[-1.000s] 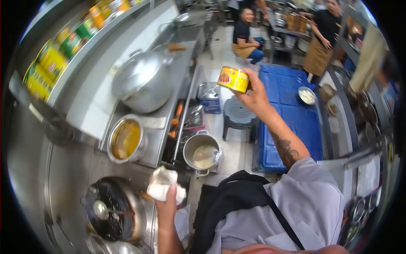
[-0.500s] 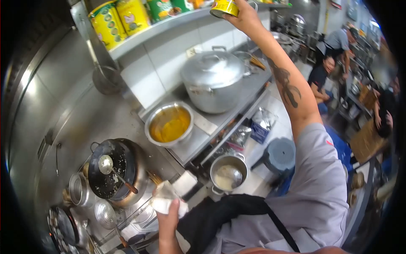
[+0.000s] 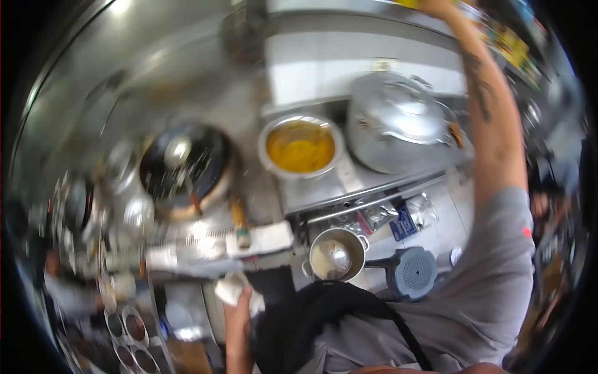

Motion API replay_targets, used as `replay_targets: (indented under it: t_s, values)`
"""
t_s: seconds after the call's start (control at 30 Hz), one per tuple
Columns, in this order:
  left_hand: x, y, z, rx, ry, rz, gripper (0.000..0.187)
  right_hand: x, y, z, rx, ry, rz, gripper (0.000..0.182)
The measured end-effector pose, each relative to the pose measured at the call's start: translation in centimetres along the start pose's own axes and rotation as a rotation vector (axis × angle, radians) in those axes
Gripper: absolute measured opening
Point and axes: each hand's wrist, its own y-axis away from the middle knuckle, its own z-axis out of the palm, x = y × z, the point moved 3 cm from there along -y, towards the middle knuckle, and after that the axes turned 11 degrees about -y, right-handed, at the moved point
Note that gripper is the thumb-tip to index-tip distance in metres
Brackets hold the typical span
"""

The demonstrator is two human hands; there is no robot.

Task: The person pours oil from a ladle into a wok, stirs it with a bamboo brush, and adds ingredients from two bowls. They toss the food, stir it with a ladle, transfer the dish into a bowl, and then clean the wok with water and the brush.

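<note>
Low on the left, my left hand is closed around a bunched white cloth. My right arm stretches up to the wall shelf, where my right hand is cut off by the top edge. A sliver of a yellow can shows at its fingers. Below that arm stands a big lidded aluminium pot. Beside the pot is a steel bowl of yellow-orange liquid.
A blackened wok with a ladle in it sits on the stove. A smaller pot and a grey-blue stool-like item are lower down. The shelf runs along the top. People at the right are blurred.
My view has swung left, so the stove and pots sit further right and more level. My right hand and the yellow can have moved toward the upper edge. The left still grips the cloth.
</note>
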Motion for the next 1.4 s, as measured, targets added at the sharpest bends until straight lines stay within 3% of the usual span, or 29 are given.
replay_targets:
  t_s: [0.1,0.17,0.27,0.3,0.4,0.5,0.57,0.6,0.7,0.77,0.8,0.83,0.93,1.0,1.1,1.13,1.17,1.2,1.23,1.27,1.3,1.33,1.37,1.4]
  values:
    - [2.0,2.2,-0.4,-0.056,0.046,-0.022,0.051,0.7,-0.8,1.1,0.221,-0.106,-0.125,0.040]
    - [0.0,2.3,-1.4,-0.018,-0.061,0.149,0.053,-1.8,2.1,2.0,0.457,-0.335,-0.233,0.044]
    - [-1.9,3.2,-3.2,-0.012,-0.014,0.177,0.051,-16.3,12.8,6.0,0.569,-0.904,-0.391,0.045]
    - [-2.5,3.5,-4.2,0.003,-0.014,0.213,0.053,-23.4,17.8,6.9,0.428,-0.887,-0.386,0.042]
    - [-3.2,5.5,-7.1,0.084,0.046,0.231,0.059,-39.0,26.4,20.1,-0.090,-1.286,-0.539,0.037]
    - [-4.6,8.4,-11.4,0.224,0.052,0.343,0.057,-50.8,30.2,26.9,-0.787,-1.597,-0.070,0.044]
    - [-5.4,11.2,-15.4,0.248,0.078,0.286,0.063,-55.9,29.9,29.9,-0.983,-1.854,0.189,0.058]
    - [-6.6,12.4,-16.9,0.374,0.086,0.298,0.060,-58.0,29.0,31.6,-1.110,-1.940,0.262,0.070]
    - [-8.9,15.9,-20.3,0.636,0.127,0.269,0.058,-63.3,25.6,34.8,-1.433,-2.209,0.559,0.068]
    - [-11.6,18.1,-22.6,0.743,0.211,0.213,0.063,-67.0,23.9,36.5,-1.493,-2.270,0.699,0.070]
    - [-12.4,19.6,-23.6,0.848,0.189,0.151,0.065,-68.6,22.4,38.8,-1.603,-2.347,0.681,0.064]
    - [-13.1,21.0,-24.5,0.943,0.165,0.087,0.067,-69.9,22.4,38.3,-1.504,-2.489,0.568,0.054]
    - [-14.8,23.7,-26.7,1.071,0.233,0.081,0.069,-72.7,20.1,40.6,-1.487,-2.477,0.695,0.046]
    - [-14.5,25.1,-27.3,1.100,0.287,0.051,0.072,-74.7,17.9,43.6,-1.826,-2.567,0.470,0.044]
    - [-14.2,25.5,-27.7,1.115,0.296,0.046,0.071,-76.8,12.6,46.7,-1.933,-2.744,0.581,0.042]
    - [-14.6,25.0,-27.6,1.088,0.290,0.043,0.071,-76.5,11.5,45.6,-2.102,-2.741,0.058,0.042]
    - [-15.3,24.2,-27.5,1.101,0.263,0.032,0.071,-76.7,9.9,45.8,-1.396,-2.638,0.635,0.042]
    - [-15.0,23.5,-27.7,1.093,0.231,0.031,0.070,-77.6,9.1,45.1,-2.020,-2.532,-0.015,0.045]
    - [-14.9,22.7,-27.4,0.998,0.338,-0.059,0.061,-78.0,7.7,46.7,-1.979,-2.543,0.236,0.049]
    - [-14.9,21.8,-27.6,0.908,0.318,-0.142,0.049,-78.1,10.2,44.1,-1.489,-2.454,-0.144,0.048]
    - [-14.5,21.0,-27.3,0.889,0.399,-0.158,0.037,-78.2,14.5,38.6,-1.007,-2.206,-0.338,0.047]
    - [-13.2,20.7,-27.5,0.820,0.374,-0.211,0.038,-78.7,17.4,32.9,-0.838,-2.122,-0.264,0.042]
    - [-14.4,20.7,-27.4,0.878,0.379,-0.197,0.039,-78.1,17.0,31.1,-1.004,-2.170,0.070,0.027]
    - [-14.6,16.6,-28.4,0.791,0.342,-0.162,0.041,-75.6,16.6,28.3,-1.471,-2.235,-0.154,0.014]
